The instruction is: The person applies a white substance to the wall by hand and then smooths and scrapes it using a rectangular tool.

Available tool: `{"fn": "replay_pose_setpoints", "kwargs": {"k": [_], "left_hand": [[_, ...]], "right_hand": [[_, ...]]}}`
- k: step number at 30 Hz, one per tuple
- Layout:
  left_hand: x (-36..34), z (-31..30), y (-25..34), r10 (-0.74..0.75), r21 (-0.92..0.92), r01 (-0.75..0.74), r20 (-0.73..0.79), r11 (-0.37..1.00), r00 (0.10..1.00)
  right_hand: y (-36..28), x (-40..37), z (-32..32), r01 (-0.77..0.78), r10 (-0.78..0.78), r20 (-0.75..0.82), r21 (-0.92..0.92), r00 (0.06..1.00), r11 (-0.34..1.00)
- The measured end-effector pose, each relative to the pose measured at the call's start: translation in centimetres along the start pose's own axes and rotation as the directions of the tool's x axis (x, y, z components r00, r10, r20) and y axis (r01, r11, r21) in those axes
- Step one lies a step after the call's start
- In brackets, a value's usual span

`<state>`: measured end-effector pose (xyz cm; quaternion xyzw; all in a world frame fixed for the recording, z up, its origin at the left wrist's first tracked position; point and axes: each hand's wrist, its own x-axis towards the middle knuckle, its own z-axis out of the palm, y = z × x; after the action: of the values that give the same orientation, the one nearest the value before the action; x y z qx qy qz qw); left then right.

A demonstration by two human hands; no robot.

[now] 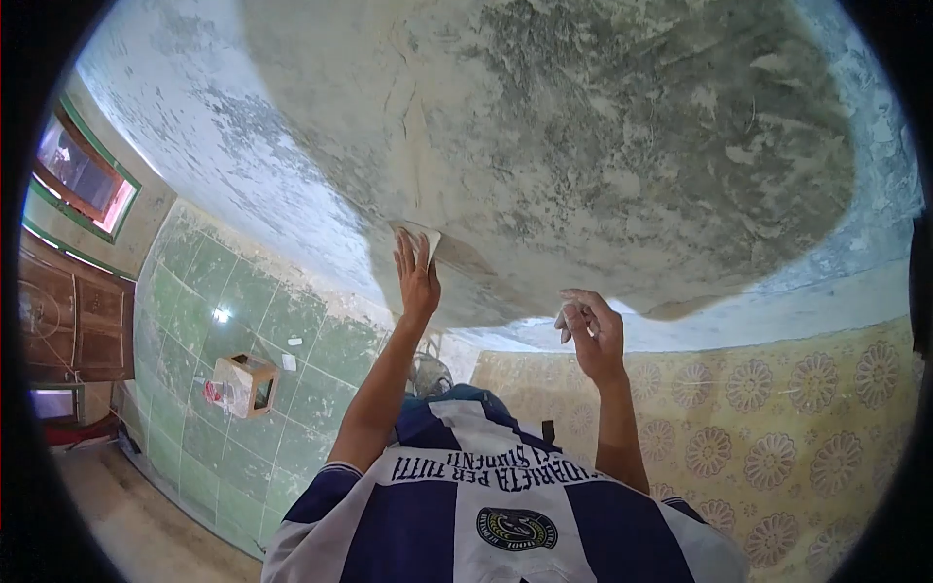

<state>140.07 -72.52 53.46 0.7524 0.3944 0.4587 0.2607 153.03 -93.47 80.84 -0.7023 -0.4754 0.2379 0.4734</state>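
My left hand point(418, 282) reaches up to the wall point(564, 185), its fingers laid over a pale, thin piece of sandpaper point(433, 239) and pressing it to the plaster. A corner of the sheet sticks out past the fingers. The plaster is patchy, light grey with darker rough areas, and a crack line runs above this hand. My right hand point(595, 335) is raised in front of the wall's lower part, with fingers curled in and whitish dust on the tips. Whether those fingers hold anything, I cannot tell.
Green floor tiles point(219, 466) with pale dust lie at left, bearing a small wooden box-like stand point(247, 385) and small white pieces. A fan point(429, 373) stands behind my left arm. Flower-patterned yellow covering point(748, 428) spreads at right. A wooden door point(78, 316) and window point(83, 175) are far left.
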Motion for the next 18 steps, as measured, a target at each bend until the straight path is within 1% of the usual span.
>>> {"fn": "replay_pose_setpoints", "kwargs": {"k": [1,2,4,5,7,8,9,10,11,13,14,15,16,17,18], "left_hand": [[-1.4,-0.7,-0.6,-0.049,0.088,0.035,0.157,0.996,0.986],[-2.5,-1.1,-1.0,-0.053,0.094,0.038,0.16,0.995,0.986],[-4.2,-2.3,-2.0,-0.186,0.221,0.113,0.344,0.969,0.92],[-5.3,-2.2,-3.4,-0.189,0.23,0.113,0.342,0.967,0.921],[-7.5,-1.6,-6.9,-0.12,0.218,0.077,0.192,0.973,0.974],[-7.5,-3.0,-6.7,-0.121,0.225,0.077,0.19,0.971,0.974],[-7.6,-4.6,-6.6,-0.36,0.139,0.334,0.25,0.932,0.899],[-8.7,-6.3,-6.3,-0.574,0.076,0.583,0.314,0.809,0.756],[-9.6,-7.3,-6.6,-0.583,0.082,0.588,0.3,0.805,0.755],[-11.9,-9.6,-7.0,-0.562,-0.062,0.593,0.252,0.803,0.788],[-13.0,-10.8,-7.4,-0.568,-0.051,0.595,0.242,0.802,0.787],[-14.2,-11.9,-7.9,-0.628,-0.062,0.66,0.254,0.749,0.736],[-14.6,-12.8,-7.3,-0.68,-0.075,0.719,0.267,0.691,0.682],[-15.0,-13.4,-6.5,-0.572,-0.23,0.596,0.167,0.77,0.803],[-15.0,-14.3,-6.1,-0.573,-0.226,0.594,0.159,0.772,0.804]], "right_hand": [[0.2,-0.3,0.0,-0.01,0.01,0.002,0.005,1.0,1.0],[0.4,-0.3,-0.2,-0.011,0.011,-0.008,0.005,1.0,1.0],[0.6,-0.3,-0.1,-0.008,0.009,-0.014,0.014,1.0,1.0],[0.5,-0.3,-0.1,-0.003,0.003,-0.012,0.012,1.0,1.0],[0.6,-0.4,-0.1,0.003,-0.003,-0.006,0.017,1.0,1.0],[0.8,-0.4,0.0,-0.005,0.005,0.028,0.021,1.0,1.0],[0.9,-0.4,0.0,-0.013,0.012,0.063,0.024,0.998,1.0],[1.5,-0.7,0.0,-0.013,0.01,0.085,0.037,0.996,0.999],[2.0,-0.6,0.2,-0.018,0.011,0.113,0.054,0.994,0.998],[2.4,-0.1,0.1,-0.019,0.006,0.153,0.081,0.988,0.997],[2.5,0.0,-0.1,-0.043,0.034,0.188,0.042,0.981,0.998],[2.7,0.0,-0.1,-0.066,0.064,0.221,0.001,0.973,0.998],[3.2,-0.1,0.0,-0.064,0.059,0.228,0.011,0.972,0.998],[4.1,-0.1,0.4,-0.05,0.049,0.247,-0.002,0.968,0.999],[4.7,-0.2,0.7,-0.037,0.04,0.266,-0.018,0.963,0.999]]}}
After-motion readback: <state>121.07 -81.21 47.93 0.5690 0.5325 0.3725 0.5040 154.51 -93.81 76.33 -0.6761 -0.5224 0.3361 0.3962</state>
